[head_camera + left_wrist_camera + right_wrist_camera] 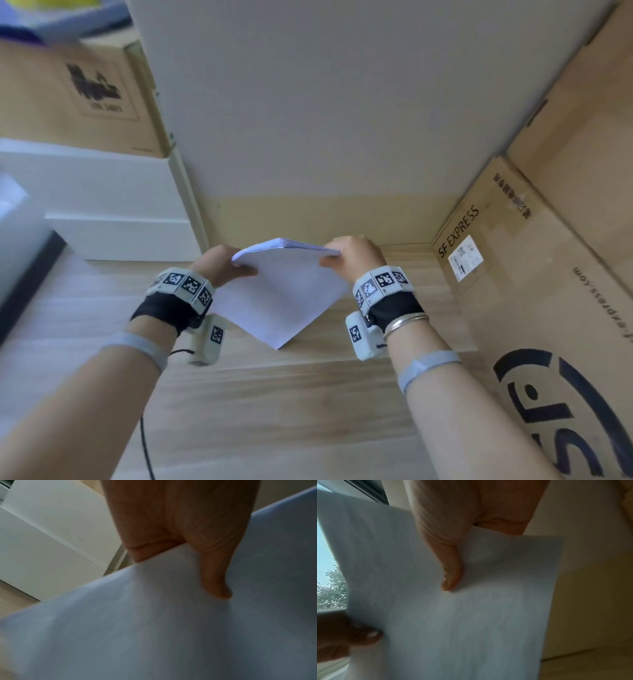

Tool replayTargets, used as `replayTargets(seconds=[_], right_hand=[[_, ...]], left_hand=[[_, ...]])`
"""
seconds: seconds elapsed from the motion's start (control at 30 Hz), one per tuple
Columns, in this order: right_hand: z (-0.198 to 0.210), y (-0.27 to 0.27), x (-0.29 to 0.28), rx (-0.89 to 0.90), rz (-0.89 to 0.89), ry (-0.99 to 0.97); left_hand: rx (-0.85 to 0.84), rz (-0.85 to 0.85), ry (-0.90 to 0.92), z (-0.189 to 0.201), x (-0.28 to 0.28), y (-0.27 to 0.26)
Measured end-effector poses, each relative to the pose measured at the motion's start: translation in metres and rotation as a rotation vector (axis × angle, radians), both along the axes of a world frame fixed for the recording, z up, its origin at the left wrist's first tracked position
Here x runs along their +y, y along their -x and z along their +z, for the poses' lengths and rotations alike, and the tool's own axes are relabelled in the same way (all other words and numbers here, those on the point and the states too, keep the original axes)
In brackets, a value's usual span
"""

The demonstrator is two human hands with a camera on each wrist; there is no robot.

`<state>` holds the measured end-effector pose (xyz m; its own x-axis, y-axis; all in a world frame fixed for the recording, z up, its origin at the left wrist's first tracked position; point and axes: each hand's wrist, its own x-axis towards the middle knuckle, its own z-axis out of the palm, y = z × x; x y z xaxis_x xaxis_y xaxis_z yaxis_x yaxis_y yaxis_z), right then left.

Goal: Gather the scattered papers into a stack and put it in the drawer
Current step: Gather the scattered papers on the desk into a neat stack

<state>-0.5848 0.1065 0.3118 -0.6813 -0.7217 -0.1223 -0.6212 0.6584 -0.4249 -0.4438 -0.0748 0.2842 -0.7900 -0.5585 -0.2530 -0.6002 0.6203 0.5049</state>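
The stack of paper (281, 294) is smooth, matt white sheets; the tabletop (274, 411) is pale grained wood with a dull finish. At 3 o'clock the SF Express box (534, 308) is matt brown cardboard. At 9 o'clock the white box (113, 192) looks smooth, and at 4 o'clock thin metal bangles (407, 322) shine.
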Motion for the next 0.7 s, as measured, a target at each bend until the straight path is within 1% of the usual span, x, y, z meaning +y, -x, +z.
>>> replayTargets(seconds=[0.07, 0.13, 0.17, 0.23, 0.27, 0.3, 0.4, 0.47, 0.57, 0.63, 0.7], right_hand=[[0.006, 0.007, 0.002, 0.012, -0.057, 0.032], [0.001, 0.019, 0.007, -0.033, -0.156, 0.153], [-0.003, 0.025, 0.011, -0.100, -0.211, 0.272], [-0.009, 0.027, 0.018, -0.350, -0.307, 0.578], [-0.015, 0.027, 0.019, -0.484, -0.321, 0.687], [-0.022, 0.025, 0.019, -0.571, -0.328, 0.731], [-0.034, 0.014, 0.015, -0.679, -0.355, 0.632], [-0.043, 0.012, 0.016, -0.704, -0.391, 0.640], [-0.056, 0.017, 0.021, -0.737, -0.464, 0.708], [-0.069, 0.018, 0.024, -0.789, -0.483, 0.658], [-0.083, 0.014, 0.027, -0.818, -0.457, 0.577]], left_hand=[[0.055, 0.055, -0.070, 0.000, 0.008, -0.004], [0.163, 0.148, -0.139, -0.007, 0.011, -0.007], [0.220, 0.197, -0.172, -0.013, 0.012, -0.009], [0.304, 0.309, -0.274, -0.022, 0.017, -0.009], [0.350, 0.364, -0.333, -0.028, 0.020, -0.008], [0.394, 0.406, -0.382, -0.033, 0.023, -0.006], [0.534, 0.459, -0.473, -0.044, 0.034, 0.002], [0.577, 0.455, -0.495, -0.052, 0.037, 0.005], [0.532, 0.428, -0.528, -0.063, 0.042, 0.001], [0.477, 0.393, -0.578, -0.069, 0.048, -0.001], [0.417, 0.402, -0.616, -0.079, 0.052, -0.002]])
